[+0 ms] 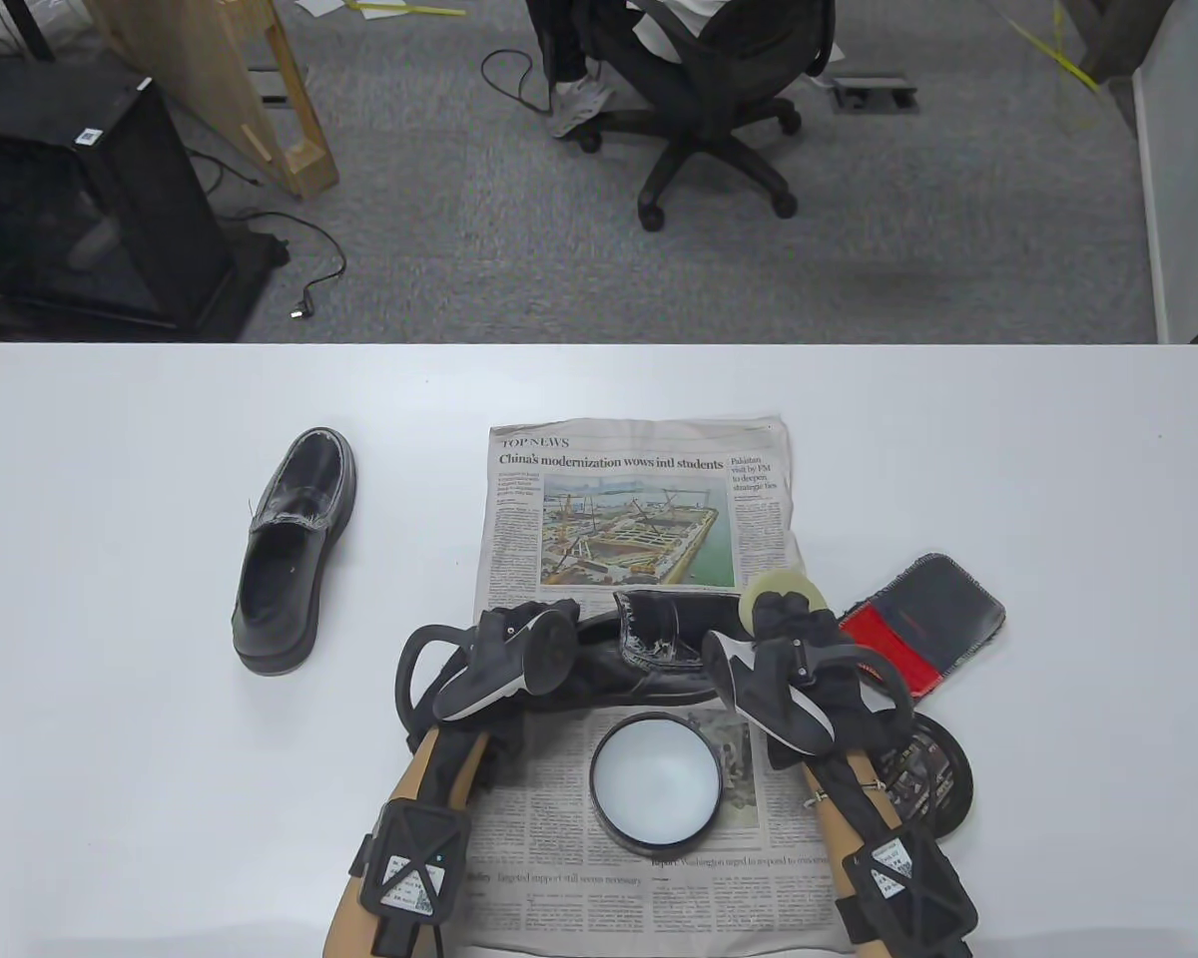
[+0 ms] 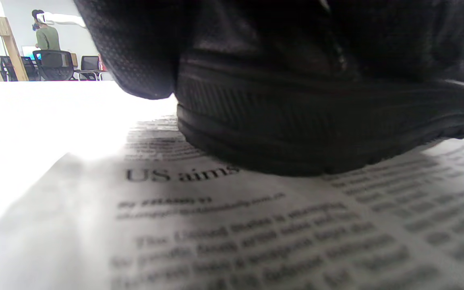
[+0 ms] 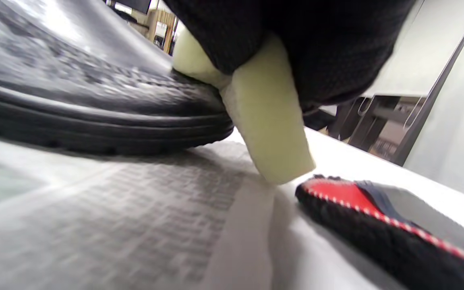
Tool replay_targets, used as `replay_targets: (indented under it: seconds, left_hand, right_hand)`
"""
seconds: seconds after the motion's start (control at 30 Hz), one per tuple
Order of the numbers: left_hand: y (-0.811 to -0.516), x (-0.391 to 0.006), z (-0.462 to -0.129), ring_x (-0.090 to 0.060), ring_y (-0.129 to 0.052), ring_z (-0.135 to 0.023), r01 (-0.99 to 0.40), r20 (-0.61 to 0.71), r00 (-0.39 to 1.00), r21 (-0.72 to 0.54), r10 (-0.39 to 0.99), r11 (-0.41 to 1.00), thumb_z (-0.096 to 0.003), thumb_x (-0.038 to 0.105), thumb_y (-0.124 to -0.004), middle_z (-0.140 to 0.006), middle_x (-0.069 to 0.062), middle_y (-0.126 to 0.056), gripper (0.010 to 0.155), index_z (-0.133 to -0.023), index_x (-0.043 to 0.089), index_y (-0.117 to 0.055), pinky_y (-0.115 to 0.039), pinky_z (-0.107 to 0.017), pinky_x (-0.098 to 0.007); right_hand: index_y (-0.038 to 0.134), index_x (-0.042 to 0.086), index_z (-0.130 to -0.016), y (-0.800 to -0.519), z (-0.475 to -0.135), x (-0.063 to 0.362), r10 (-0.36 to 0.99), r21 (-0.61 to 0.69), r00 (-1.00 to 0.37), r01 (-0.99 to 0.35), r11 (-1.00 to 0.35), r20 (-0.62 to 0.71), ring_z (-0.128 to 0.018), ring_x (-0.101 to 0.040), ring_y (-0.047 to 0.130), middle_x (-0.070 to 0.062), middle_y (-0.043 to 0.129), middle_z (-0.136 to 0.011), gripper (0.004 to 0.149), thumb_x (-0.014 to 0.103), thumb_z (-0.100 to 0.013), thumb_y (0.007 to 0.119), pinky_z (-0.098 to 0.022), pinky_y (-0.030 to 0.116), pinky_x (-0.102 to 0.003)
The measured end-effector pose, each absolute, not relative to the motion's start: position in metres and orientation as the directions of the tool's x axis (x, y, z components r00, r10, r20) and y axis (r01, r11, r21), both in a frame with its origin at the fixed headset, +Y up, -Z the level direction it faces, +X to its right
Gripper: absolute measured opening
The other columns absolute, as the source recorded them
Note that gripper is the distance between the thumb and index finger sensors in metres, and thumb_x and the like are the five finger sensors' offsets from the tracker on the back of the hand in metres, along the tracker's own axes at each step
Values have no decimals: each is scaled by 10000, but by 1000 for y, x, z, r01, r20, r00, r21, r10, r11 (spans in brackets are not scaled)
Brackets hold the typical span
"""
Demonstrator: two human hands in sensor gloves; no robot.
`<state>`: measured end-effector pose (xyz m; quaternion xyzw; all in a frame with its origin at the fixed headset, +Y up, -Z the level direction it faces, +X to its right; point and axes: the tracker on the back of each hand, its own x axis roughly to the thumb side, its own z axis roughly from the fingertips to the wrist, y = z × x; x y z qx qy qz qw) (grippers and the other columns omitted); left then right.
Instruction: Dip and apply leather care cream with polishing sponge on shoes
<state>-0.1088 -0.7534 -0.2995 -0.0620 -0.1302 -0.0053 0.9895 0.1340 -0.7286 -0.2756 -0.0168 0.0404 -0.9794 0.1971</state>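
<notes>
From the table view I see my left hand (image 1: pixel 519 639) resting on the heel end of a black shoe (image 1: pixel 649 649) that lies across the newspaper (image 1: pixel 639 499), fingers curled over the shoe and holding it in place; the left wrist view confirms it, with the gloved hand pressed down over the upper and the ribbed sole (image 2: pixel 316 137) sitting flat on the printed page. My right hand (image 1: pixel 789 649) is at the toe end and grips a pale yellow-green sponge (image 1: pixel 774 589), which peeks out round just past the fingers. In the right wrist view the sponge (image 3: pixel 268 133) is pinched in the glove, one end touching the toe of the shoe (image 3: pixel 95 108), the other hanging down just above the paper's edge. The cream tin (image 1: pixel 656 781) stands open on the newspaper just in front of the shoe, between my two wrists, its pale contents showing inside a black rim. Its lid (image 1: pixel 933 773), I think, is the dark disc lying partly under my right forearm on the table (image 1: pixel 110 798), though I cannot tell for sure. A red and dark cloth (image 1: pixel 933 624) lies just right of the right hand, beside the newspaper. The second shoe (image 1: pixel 293 549) sits well apart on the left, upright on the bare table, toe pointing away from me.
</notes>
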Motion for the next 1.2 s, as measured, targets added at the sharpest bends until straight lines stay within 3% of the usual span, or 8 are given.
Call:
replay_targets:
  seconds: [0.13, 0.27, 0.4, 0.47, 0.63, 0.8, 1.03, 1.2]
  left_hand:
    - [-753, -109, -300, -226, -882, -949, 23, 261, 965, -123, 10, 992, -279, 647, -805, -1071, 45, -835, 868, -1071, 335, -634, -815, -719, -470]
    - [-754, -109, -300, -218, -871, -966, 20, 273, 962, -120, 14, 993, -282, 641, -805, -1080, 52, -825, 861, -1070, 340, -631, -811, -728, -475]
    - [-753, -108, -300, -208, -864, -977, 35, 280, 960, -119, 0, 992, -282, 641, -803, -1085, 62, -819, 857, -1069, 351, -625, -807, -734, -479]
    - [-754, -108, -300, -208, -866, -976, 30, 280, 960, -118, 4, 993, -283, 642, -802, -1086, 62, -817, 859, -1070, 349, -623, -807, -733, -478]
    - [-754, -108, -299, -211, -881, -954, 32, 267, 964, -106, -2, 994, -277, 647, -803, -1073, 61, -834, 866, -1069, 344, -632, -816, -723, -464]
    - [-753, -108, -299, -208, -885, -949, 34, 264, 965, -103, -5, 994, -273, 651, -802, -1066, 61, -842, 865, -1065, 345, -638, -819, -720, -459]
    - [-754, -109, -299, -203, -875, -966, 22, 276, 961, -111, 9, 994, -277, 646, -805, -1077, 61, -828, 864, -1067, 344, -631, -815, -730, -462]
    - [-754, -109, -299, -194, -877, -967, 22, 278, 961, -111, 9, 994, -276, 649, -806, -1074, 61, -832, 867, -1067, 342, -631, -814, -734, -453]
  right_hand:
    - [697, 188, -961, -720, -257, 122, -386, -39, -913, 384, -922, 131, -697, -229, 976, -68, 869, -937, 405, 241, -563, 750, -534, 885, -342]
    - [685, 241, -968, -715, -251, 105, -334, -154, -926, 308, -939, 178, -761, -231, 939, -28, 842, -966, 404, 247, -567, 742, -587, 855, -367]
    - [641, 367, -945, -721, -269, 100, -419, -240, -902, 385, -891, 108, -894, -238, 861, 86, 772, -1020, 393, 269, -573, 719, -662, 800, -422]
    - [625, 375, -950, -727, -278, 109, -414, -255, -909, 390, -885, 48, -868, -211, 881, 86, 773, -1019, 400, 274, -573, 716, -652, 815, -389]
    - [643, 305, -955, -731, -283, 132, -480, -151, -877, 475, -867, -2, -752, -190, 956, 35, 827, -979, 404, 259, -563, 731, -579, 881, -316]
    - [683, 183, -970, -723, -265, 132, -419, -43, -902, 417, -908, 103, -708, -193, 992, -51, 883, -922, 423, 258, -559, 748, -532, 911, -296]
    - [704, 255, -962, -714, -255, 118, -281, -203, -943, 245, -948, 177, -809, -188, 950, 4, 868, -941, 413, 270, -552, 753, -581, 890, -295]
    - [716, 321, -924, -721, -271, 121, -350, -310, -929, 300, -902, 119, -809, -144, 956, 67, 870, -930, 382, 295, -545, 760, -562, 902, -251]
